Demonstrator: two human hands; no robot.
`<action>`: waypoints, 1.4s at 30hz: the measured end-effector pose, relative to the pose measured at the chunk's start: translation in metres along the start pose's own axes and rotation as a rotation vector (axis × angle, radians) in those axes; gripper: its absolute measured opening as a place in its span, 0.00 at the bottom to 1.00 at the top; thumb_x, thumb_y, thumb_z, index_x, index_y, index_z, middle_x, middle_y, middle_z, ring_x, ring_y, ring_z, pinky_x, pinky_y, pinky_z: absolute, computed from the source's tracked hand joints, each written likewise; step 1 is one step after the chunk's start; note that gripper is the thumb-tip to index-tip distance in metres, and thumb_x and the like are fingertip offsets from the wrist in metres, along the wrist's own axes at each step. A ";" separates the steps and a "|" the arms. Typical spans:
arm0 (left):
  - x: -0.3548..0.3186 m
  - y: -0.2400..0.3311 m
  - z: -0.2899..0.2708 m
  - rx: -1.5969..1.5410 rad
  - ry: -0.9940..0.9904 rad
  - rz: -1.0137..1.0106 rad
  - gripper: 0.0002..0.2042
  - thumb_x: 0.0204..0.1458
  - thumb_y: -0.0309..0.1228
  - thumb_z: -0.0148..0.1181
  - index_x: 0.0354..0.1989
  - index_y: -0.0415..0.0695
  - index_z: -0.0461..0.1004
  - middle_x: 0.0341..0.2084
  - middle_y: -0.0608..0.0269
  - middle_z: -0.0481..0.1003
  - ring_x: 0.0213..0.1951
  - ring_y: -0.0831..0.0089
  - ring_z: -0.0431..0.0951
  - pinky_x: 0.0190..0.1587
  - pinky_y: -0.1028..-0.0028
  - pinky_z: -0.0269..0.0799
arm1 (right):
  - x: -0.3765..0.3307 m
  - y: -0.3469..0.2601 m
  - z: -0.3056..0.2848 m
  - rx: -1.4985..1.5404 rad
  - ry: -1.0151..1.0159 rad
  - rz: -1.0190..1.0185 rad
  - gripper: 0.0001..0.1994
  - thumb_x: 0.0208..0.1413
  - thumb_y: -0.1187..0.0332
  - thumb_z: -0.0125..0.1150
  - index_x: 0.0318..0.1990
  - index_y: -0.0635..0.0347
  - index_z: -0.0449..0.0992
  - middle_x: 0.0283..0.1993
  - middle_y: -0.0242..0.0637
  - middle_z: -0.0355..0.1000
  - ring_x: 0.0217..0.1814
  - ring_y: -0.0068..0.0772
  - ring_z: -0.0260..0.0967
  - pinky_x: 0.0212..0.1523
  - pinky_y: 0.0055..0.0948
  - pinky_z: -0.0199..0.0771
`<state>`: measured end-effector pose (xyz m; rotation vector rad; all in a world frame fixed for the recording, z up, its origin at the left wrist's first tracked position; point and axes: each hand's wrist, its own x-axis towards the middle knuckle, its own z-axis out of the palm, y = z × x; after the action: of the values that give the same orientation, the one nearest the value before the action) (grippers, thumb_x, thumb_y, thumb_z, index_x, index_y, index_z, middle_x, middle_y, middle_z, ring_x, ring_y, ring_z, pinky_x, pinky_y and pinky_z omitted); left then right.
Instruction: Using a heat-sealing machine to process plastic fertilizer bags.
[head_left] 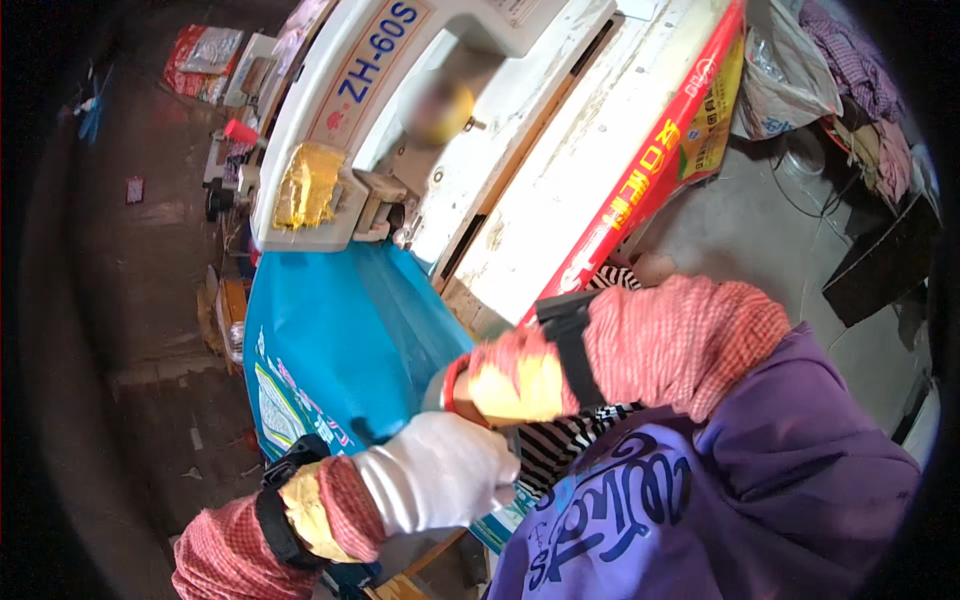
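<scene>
My left hand [440,472], in a white glove, is closed in a fist in front of my body, its fingertips curled beside black-and-white striped cloth [560,450]. Whatever it grips is hidden. My right hand [436,392] lies just beyond it, mostly covered by the left glove and partly blurred, so its fingers do not show. Both forearms wear red checked sleeves with black straps. Under and beside my hands hangs a turquoise printed plastic sheet [350,330], running up to the head of a white sewing machine [400,60] patched with gold tape [308,187].
A white worktable [545,210] with a red and yellow printed strip [640,170] along its near edge extends right of the machine. Farther right are a white sack [785,75], piled cloth [855,50] and a dark curved piece [880,265] on the floor. A brown floor [160,300] spreads left.
</scene>
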<state>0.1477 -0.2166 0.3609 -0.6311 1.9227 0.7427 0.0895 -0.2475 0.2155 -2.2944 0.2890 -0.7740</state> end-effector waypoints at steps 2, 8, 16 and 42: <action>-0.009 -0.008 0.004 0.021 0.262 0.061 0.13 0.47 0.42 0.55 0.23 0.44 0.71 0.21 0.58 0.70 0.27 0.60 0.74 0.28 0.66 0.71 | 0.030 0.004 -0.007 0.026 0.044 -0.119 0.07 0.45 0.68 0.53 0.28 0.60 0.75 0.25 0.40 0.72 0.26 0.40 0.70 0.27 0.35 0.70; -0.017 -0.013 0.021 0.035 0.253 -0.010 0.12 0.48 0.40 0.54 0.24 0.44 0.71 0.22 0.58 0.69 0.27 0.58 0.74 0.28 0.64 0.71 | 0.052 0.045 -0.062 0.045 0.513 0.718 0.19 0.47 0.60 0.54 0.45 0.60 0.72 0.37 0.45 0.75 0.38 0.45 0.73 0.40 0.37 0.72; -0.006 -0.005 0.037 0.185 0.396 0.210 0.06 0.38 0.34 0.54 0.15 0.49 0.71 0.17 0.63 0.71 0.21 0.63 0.73 0.23 0.67 0.68 | 0.076 0.041 -0.001 -0.581 0.000 0.720 0.11 0.45 0.70 0.56 0.35 0.66 0.77 0.32 0.37 0.77 0.30 0.37 0.75 0.24 0.40 0.73; -0.060 -0.034 -0.087 0.595 0.054 -0.582 0.17 0.36 0.46 0.64 0.18 0.43 0.78 0.21 0.54 0.76 0.42 0.52 0.73 0.48 0.63 0.65 | 0.171 0.194 0.097 -3.102 0.098 2.730 0.19 0.35 0.52 0.68 0.24 0.60 0.74 0.25 0.42 0.70 0.24 0.47 0.67 0.27 0.42 0.69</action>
<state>0.1457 -0.2956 0.4393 -0.7718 1.7478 -0.2111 0.2860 -0.4062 0.1046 -0.6181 -1.5547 -0.9289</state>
